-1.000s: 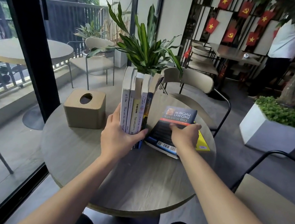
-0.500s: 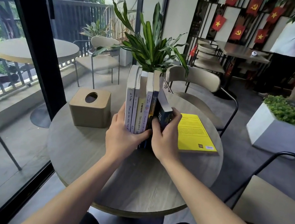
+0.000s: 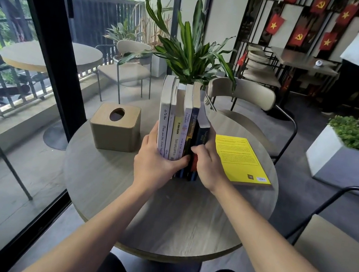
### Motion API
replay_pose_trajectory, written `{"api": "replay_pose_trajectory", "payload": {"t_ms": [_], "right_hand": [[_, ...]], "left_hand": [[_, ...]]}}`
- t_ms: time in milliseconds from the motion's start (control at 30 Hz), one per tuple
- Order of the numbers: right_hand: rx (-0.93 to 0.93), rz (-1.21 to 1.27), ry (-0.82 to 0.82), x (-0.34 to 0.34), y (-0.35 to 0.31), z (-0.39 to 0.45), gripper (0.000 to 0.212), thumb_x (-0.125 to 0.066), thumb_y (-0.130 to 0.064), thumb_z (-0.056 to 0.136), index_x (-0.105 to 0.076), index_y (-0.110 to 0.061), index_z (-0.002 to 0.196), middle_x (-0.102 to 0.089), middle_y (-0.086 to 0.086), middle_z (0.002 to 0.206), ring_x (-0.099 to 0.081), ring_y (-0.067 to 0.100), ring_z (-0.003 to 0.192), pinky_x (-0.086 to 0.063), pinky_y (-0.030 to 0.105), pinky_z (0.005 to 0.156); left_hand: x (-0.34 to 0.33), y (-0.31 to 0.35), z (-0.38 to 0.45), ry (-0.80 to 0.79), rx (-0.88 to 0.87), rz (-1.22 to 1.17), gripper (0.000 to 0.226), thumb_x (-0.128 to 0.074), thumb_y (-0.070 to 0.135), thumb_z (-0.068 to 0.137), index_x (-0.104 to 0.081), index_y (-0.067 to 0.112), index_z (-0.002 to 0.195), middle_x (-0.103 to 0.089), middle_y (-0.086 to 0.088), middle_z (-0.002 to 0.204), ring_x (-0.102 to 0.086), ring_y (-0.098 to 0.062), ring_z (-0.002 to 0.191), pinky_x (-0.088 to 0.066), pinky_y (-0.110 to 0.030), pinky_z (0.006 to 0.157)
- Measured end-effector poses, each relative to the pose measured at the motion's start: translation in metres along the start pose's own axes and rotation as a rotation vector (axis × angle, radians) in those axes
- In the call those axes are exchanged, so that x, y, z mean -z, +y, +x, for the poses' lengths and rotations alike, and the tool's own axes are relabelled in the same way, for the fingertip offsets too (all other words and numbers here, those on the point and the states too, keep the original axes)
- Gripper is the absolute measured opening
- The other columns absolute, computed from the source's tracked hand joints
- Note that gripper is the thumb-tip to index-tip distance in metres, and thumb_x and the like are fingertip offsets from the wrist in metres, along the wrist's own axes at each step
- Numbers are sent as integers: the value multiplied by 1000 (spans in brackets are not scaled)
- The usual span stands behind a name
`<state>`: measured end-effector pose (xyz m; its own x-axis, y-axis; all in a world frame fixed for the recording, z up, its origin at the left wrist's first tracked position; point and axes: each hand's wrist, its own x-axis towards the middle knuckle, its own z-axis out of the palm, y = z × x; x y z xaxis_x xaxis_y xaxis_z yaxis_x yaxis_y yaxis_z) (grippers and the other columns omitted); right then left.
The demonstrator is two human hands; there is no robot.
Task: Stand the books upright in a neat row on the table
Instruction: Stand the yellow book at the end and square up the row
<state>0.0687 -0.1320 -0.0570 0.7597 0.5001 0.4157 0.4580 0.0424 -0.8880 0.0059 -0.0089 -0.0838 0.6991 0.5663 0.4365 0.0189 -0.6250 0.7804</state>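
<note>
1. Between the two hands, on the round wooden table point(image 3: 160, 215), a row of upright books point(image 3: 177, 121) stood spine-out, five paperbacks pressed side by side.
2. At the row's left end, the left hand point(image 3: 157, 163) wrapped the lower spines, its fingers point(image 3: 153, 132) flat against the outer white book's cover and its thumb crossing the spines in front.
3. Just right of the left hand's thumb, a dark blue book point(image 3: 200, 144) stood at the row's right end, shorter than its neighbours and leaning slightly against them at the top.
4. The right hand point(image 3: 208, 164) gripped this dark blue book low down, thumb on the spine and fingers around its right cover, closed on it.
5. Just right of the right hand, a yellow book point(image 3: 241, 160) lay flat on the table, cover up, apart from the row.
6. Left of the left hand, a wooden tissue box point(image 3: 115, 127) sat on the table, near but not touching the books.
7. Beyond both hands, behind the row, a leafy potted plant point(image 3: 187, 51) rose above the book tops.
</note>
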Motion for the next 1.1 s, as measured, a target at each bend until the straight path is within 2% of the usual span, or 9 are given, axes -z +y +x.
{"api": "replay_pose_trajectory", "payload": {"t_ms": [100,200,367,467,567,700,900,1000,1100], "right_hand": [[0,-79,-40,1,0,0,63,-40,-7,80,-35,-39,134,-49,3,131,-44,9,125,-34,24,106],[1,-86,-57,1,-3,3,63,-41,-1,77,-36,-40,126,-50,-9,118,-47,-9,110,-35,9,95],[35,-171,-89,1,4,4,73,-65,-11,76,-32,-13,141,-53,-6,119,-53,9,115,-42,24,97],[37,-275,-63,3,6,3,88,-78,-32,75,-28,-20,146,-47,-1,133,-49,11,126,-42,27,105],[9,-296,-43,3,11,4,94,-81,-36,74,-24,-25,148,-48,0,134,-49,9,125,-42,26,104],[-57,-332,-28,1,19,8,104,-79,-47,69,-18,-31,151,-47,1,135,-48,13,128,-42,41,108],[-66,-360,-59,2,18,0,103,-73,-57,73,-13,-30,153,-40,-1,141,-35,11,136,-34,41,114],[-42,-495,-86,5,18,-4,100,-62,-63,79,-8,-28,155,-38,1,147,-32,12,138,-35,41,114],[-16,-721,-61,13,13,-6,101,-51,-73,78,-7,-26,155,-37,3,149,-33,18,138,-42,43,106]], "left_hand": [[4,-6,2,-57,-44,25,103,-80,59,57,-43,26,146,-56,13,125,-44,-3,120,-52,-36,89],[6,-13,5,-109,-87,60,123,-92,58,45,-38,23,151,-51,13,134,-41,-6,127,-52,-36,90],[5,-12,7,-121,-109,138,134,-92,60,39,-35,20,154,-47,9,143,-40,-10,127,-54,-37,84],[7,-14,9,-140,-127,170,137,-85,65,38,-32,20,156,-48,7,140,-42,-8,122,-47,-28,80],[9,-16,11,-166,-113,173,139,-85,69,34,-33,21,154,-50,7,132,-43,-6,117,-47,-28,80],[10,-13,12,-158,-134,168,137,-82,70,38,-34,16,154,-51,4,132,-42,-8,118,-49,-31,81],[-1,5,-16,20,8,78,117,-75,57,61,-16,24,157,-42,1,152,-57,-24,123,-54,-44,90],[-12,19,-24,92,109,36,107,-68,41,78,-3,19,160,-43,0,152,-58,-29,122,-49,-43,92],[-18,22,-23,136,135,41,92,-67,34,83,-13,19,156,-51,-1,143,-61,-31,115,-50,-44,88]]}}
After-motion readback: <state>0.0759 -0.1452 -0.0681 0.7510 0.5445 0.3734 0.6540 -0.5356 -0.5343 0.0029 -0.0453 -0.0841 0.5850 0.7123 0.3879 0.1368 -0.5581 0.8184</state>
